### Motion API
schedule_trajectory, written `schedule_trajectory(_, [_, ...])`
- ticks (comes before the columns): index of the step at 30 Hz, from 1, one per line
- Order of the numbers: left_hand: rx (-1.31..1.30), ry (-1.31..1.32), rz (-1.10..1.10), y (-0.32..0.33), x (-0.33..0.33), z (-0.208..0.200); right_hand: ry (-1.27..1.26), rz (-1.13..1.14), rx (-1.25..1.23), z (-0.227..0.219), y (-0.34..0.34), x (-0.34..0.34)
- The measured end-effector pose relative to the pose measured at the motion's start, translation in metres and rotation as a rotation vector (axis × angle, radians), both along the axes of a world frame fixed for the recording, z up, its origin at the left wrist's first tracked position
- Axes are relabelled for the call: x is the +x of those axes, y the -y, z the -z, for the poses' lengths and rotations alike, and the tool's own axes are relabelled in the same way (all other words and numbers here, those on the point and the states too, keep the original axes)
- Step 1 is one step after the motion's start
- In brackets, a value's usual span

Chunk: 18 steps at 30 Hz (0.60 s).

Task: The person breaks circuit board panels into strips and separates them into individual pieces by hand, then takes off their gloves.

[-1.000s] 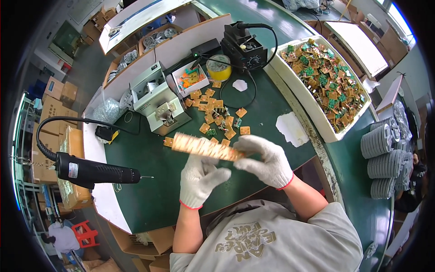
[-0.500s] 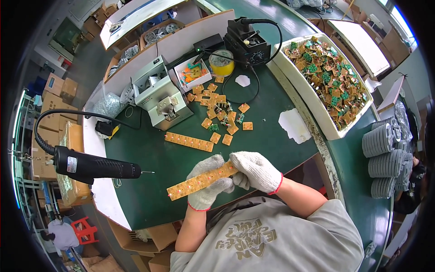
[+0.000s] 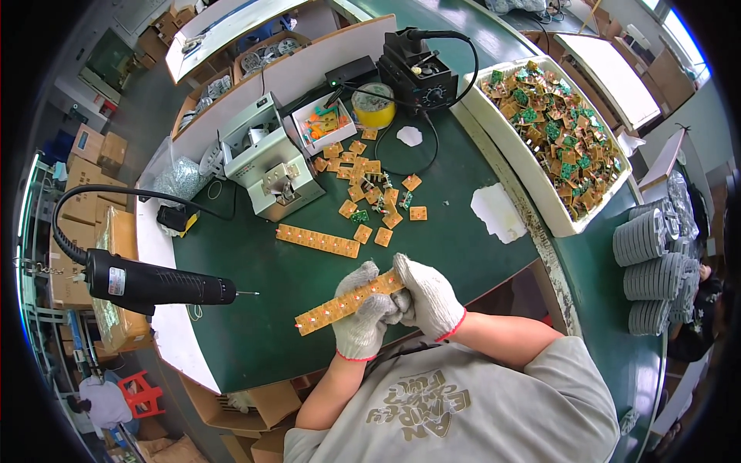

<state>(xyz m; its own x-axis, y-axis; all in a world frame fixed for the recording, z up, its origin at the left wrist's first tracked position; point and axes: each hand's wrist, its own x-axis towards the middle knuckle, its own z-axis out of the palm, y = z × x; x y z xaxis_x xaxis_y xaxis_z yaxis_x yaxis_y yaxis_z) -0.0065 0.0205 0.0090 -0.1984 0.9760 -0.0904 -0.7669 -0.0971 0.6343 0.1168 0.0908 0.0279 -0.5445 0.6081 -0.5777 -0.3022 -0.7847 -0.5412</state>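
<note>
A long tan strip of joined circuit boards (image 3: 333,308) slants across in front of me, held above the green bench. My left hand (image 3: 360,330), in a white knitted glove with a red cuff, grips it around the middle. At the strip's upper right end, my gloved right hand (image 3: 431,299) is closed on it with the thumb on top. The fingers of both hands meet beneath the strip, where they are partly hidden. A second board strip (image 3: 317,240) lies flat on the bench beyond my hands. Several small square boards (image 3: 383,236) are scattered past it.
A black electric screwdriver (image 3: 162,280) hangs at the left, its bit toward my hands. Farther back stand a grey metal machine (image 3: 272,166), a white parts box (image 3: 345,133) and a black soldering station (image 3: 421,76). A white foam bin (image 3: 567,229) heaped with boards sits at the right.
The held strip has shifted slightly right and downward at its far end, along with my left hand. My right hand has turned a little more upright at the strip's end.
</note>
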Motion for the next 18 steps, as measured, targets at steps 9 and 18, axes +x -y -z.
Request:
schedule_trajectory(9, [0.039, 0.082, -0.029, -0.005, 0.006, 0.002, -0.025, -0.039, -0.017, -0.016, -0.01, 0.004])
schedule_trajectory(18, [-0.071, 0.299, -0.071, -0.009, -0.006, 0.017, 0.062, -0.228, 0.257, -0.003, -0.034, 0.013])
